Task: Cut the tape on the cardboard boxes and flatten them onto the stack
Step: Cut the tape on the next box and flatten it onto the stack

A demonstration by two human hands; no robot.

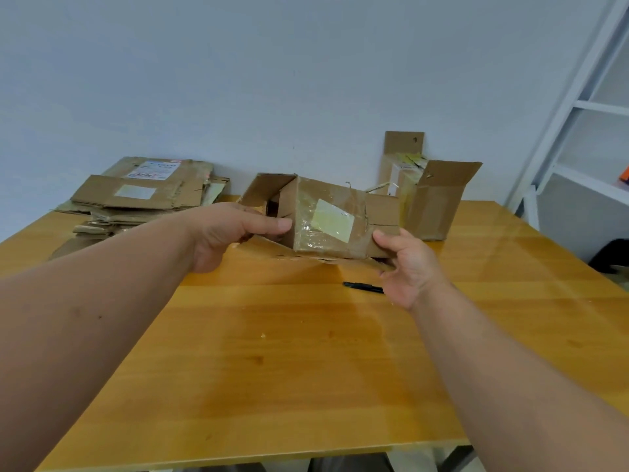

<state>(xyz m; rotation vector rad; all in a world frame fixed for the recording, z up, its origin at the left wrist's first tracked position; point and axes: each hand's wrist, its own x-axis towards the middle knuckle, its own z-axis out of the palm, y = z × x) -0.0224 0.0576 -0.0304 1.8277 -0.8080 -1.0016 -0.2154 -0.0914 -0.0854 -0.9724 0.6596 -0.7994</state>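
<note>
Both hands grip the cardboard box (326,221) mid-tabletop: left hand (226,235) pinches its open left end, right hand (406,267) its right corner. The near table (272,369) half is bare wood. Black cutter (362,287) lies just beneath. Flattened stack (143,195) sits at the far-left corner, another open box (432,199) far-right.

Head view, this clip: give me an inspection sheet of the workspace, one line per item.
Surface: wooden table, a few small crumbs on it.
Job's things: taped cardboard box held above the table, end flaps open; stack of flattened cardboard at far left; second opened box standing at the far right by the wall; black cutter lying on the table.
Clutter: nothing seen beyond the crumbs.
Hands: left hand grips the box's left end; right hand holds its right lower corner.
Cables: nothing seen.
Surroundings: plain wall; white shelving at right; dark object on the floor, unclear.
</note>
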